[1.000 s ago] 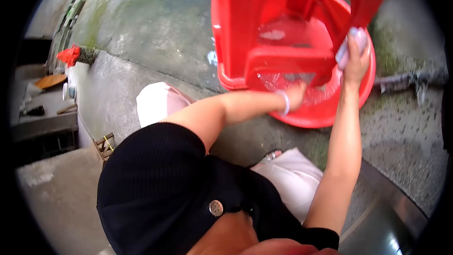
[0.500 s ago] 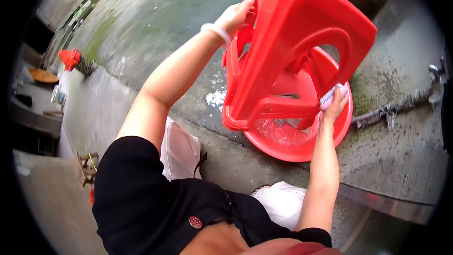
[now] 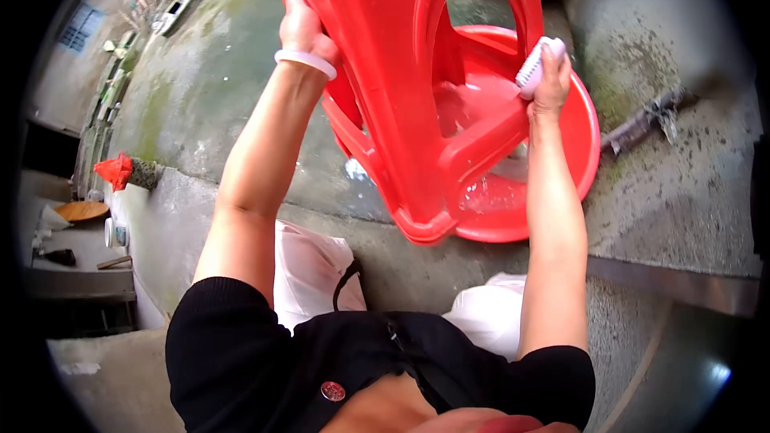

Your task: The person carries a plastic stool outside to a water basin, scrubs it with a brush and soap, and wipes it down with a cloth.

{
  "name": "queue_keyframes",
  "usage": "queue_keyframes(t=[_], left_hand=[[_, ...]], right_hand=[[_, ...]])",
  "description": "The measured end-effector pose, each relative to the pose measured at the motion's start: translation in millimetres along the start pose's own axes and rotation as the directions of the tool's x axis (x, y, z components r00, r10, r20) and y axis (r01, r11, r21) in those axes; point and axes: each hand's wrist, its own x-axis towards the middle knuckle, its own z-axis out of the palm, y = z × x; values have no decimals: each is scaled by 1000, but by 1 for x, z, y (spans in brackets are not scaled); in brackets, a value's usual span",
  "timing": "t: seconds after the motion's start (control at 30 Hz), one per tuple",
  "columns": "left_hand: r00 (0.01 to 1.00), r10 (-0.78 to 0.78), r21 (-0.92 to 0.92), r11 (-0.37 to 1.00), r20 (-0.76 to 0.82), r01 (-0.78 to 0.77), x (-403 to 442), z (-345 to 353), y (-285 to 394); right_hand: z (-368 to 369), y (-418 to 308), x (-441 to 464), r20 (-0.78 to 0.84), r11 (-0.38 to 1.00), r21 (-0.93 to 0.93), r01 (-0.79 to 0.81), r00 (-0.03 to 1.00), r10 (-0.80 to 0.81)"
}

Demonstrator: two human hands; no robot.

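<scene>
Red stool [image 3: 385, 80] is held over a basin [image 3: 592, 132], its long axis tilted, lower corner pointed down and right; its side is clasped by the left hand [image 3: 308, 32], a brush [image 3: 531, 72] by the curled right hand [image 3: 552, 90].

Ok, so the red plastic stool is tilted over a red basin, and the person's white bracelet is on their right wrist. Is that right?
Nearly! The white bracelet is on the person's left wrist, not the right one; the head view shows it. The rest holds: the red plastic stool is tilted over a red basin.
</scene>
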Motion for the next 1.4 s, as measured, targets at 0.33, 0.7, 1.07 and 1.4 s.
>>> queue_keyframes(t=[0.33,0.7,1.07,1.4], left_hand=[[982,184,265,946,44,-188,48,-23,11],[879,447,516,720,167,-464,25,-38,121],[852,436,398,755,289,-521,26,-8,55],[941,338,276,904,7,-327,43,-11,4]], right_hand=[[-158,71,-22,-623,957,106,-269,733,274],[-182,166,-77,-573,884,220,-413,678,459],[-195,186,-148,-845,-140,-527,-838,500,187],[-186,215,-162,-380,-293,-920,-261,778,501]])
